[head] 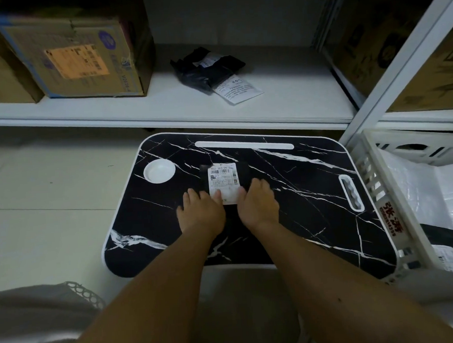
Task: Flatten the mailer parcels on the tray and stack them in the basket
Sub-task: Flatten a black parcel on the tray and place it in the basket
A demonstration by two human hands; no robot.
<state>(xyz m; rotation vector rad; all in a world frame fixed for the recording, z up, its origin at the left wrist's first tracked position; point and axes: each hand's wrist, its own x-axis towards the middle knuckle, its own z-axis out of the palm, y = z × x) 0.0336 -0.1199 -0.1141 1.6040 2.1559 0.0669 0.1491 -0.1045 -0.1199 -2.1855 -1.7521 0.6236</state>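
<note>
A small black mailer parcel (242, 173) with a white shipping label lies in the middle of the black marble-pattern tray (315, 208). My left hand (200, 212) lies palm down on its near left part, fingers straight. My right hand (258, 205) presses flat on its near right part. The near edge of the parcel is hidden under both hands. The white slatted basket (380, 196) stands just right of the tray and holds white mailers. A second crumpled black mailer (206, 69) with a loose label lies on the white shelf behind the tray.
A cardboard box (75, 53) sits on the shelf at the back left. More boxes fill the shelf unit (399, 62) at the right. The tray has a round white cup recess (159, 170). Pale floor tiles lie to the left.
</note>
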